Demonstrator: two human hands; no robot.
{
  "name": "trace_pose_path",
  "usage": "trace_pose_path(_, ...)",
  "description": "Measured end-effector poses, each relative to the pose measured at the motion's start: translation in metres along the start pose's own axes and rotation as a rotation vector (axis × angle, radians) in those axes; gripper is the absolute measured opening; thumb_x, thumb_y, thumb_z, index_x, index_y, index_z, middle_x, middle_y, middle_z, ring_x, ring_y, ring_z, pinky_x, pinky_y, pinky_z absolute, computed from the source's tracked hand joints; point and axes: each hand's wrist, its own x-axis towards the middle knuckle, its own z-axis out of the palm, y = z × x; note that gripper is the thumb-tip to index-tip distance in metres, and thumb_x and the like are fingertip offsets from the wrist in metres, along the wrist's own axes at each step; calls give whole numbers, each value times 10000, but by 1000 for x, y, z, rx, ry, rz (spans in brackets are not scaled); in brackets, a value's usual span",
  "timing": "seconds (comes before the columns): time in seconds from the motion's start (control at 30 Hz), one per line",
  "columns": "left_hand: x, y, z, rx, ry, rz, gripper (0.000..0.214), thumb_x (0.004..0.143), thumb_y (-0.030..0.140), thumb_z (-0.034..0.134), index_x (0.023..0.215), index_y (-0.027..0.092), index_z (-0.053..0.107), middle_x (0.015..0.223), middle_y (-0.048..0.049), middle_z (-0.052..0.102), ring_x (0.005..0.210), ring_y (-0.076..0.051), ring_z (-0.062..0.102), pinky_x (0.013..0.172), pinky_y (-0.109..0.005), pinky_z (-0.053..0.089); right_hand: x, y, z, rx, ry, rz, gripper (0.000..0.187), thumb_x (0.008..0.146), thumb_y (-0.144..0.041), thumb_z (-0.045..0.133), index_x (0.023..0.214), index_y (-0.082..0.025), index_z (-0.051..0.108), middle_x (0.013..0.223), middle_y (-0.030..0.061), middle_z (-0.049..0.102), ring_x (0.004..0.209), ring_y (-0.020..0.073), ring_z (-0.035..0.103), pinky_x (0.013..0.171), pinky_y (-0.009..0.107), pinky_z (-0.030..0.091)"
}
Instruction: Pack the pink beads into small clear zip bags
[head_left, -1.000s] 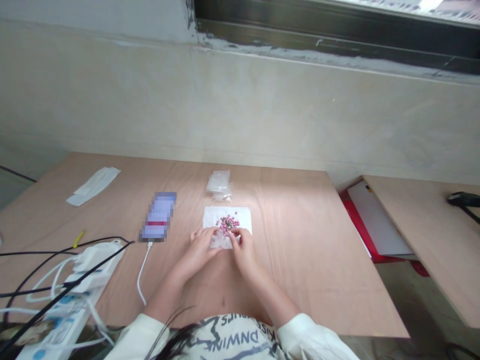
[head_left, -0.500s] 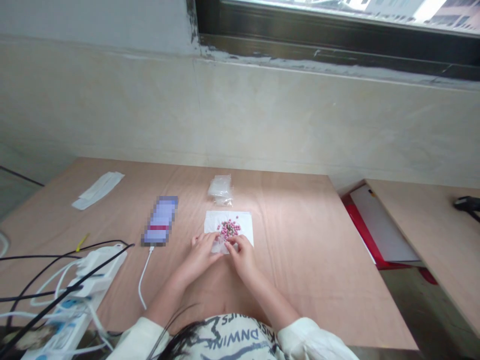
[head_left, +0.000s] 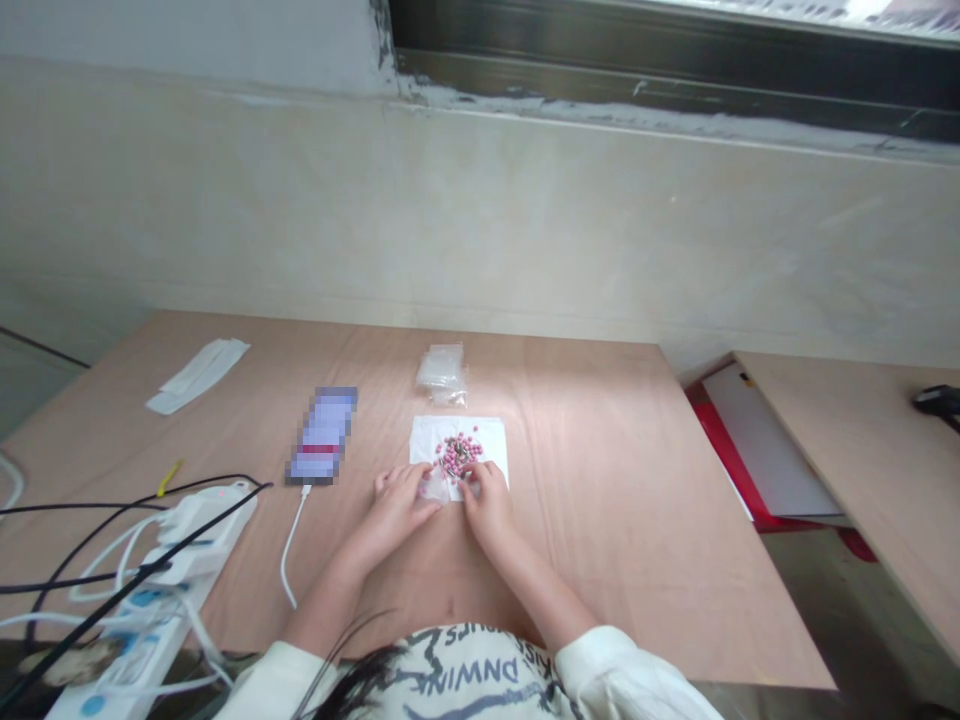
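Observation:
A loose pile of small pink beads (head_left: 459,453), with some darker metallic pieces among them, lies on a white paper sheet (head_left: 491,432). My left hand (head_left: 400,505) rests at the sheet's lower left corner, its fingers closed on a small clear plastic bag (head_left: 433,488). Across from it, my right hand (head_left: 490,502) is at the lower right of the pile, thumb and fingers bent together at the beads. Whatever sits between those right fingertips is too small to make out.
Clear plastic bags (head_left: 442,372) lie behind the sheet. To the left are a phone (head_left: 324,435) on a white charging cable (head_left: 287,550), a folded white strip (head_left: 199,375) and a power strip (head_left: 199,535) with tangled cords. A second table (head_left: 862,420) stands at the right.
My right hand has moved slightly right, away from the bag, to the edge of the bead pile. The left hand keeps the bag in nearly the same spot. The camera view has shifted slightly.

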Motion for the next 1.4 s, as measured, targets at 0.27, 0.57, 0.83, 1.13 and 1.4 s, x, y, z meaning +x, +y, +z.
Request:
trace_pose_path(0.27,3,0,-6,8,0,-8,380,649,256,597,1005,218,468,1035,-51,588,993,-244,492,831,-381,274,2,7,-6,-20,-100,-64,166,714,-66,445,764,-188,547,792,45,489,755,174,469,682,294,390)
trace_pose_path(0.57,0,6,5,7,-18,21,402,647,262,605,1026,217,478,1030,-46,586,993,-252,489,841,-388,273,-3,0,-9,90,12,15,78,732,-151,495,682,-177,549,712,29,521,691,157,484,653,281,383)
trace_pose_path(0.83,0,15,8,10,15,15,390,666,304,595,1023,199,481,1040,-70,591,986,-243,490,843,-383,269,7,-12,-8,271,-182,107,80,667,-185,554,693,-177,628,689,20,607,609,134,501,577,250,379)
trace_pose_path(1.13,3,10,-5,-5,57,-45,376,649,265,602,1000,215,476,1016,-58,598,985,-247,494,840,-386,285,17,26,-21,139,84,135,132,654,-164,497,762,-160,574,722,40,574,688,170,524,651,295,405)
trace_pose_path(1.4,-6,6,5,-14,44,-27,410,650,266,595,1038,208,472,1059,-61,581,1001,-251,485,851,-378,286,9,29,-14,61,56,75,132,654,-127,475,765,-156,541,738,45,545,714,171,513,678,302,407)
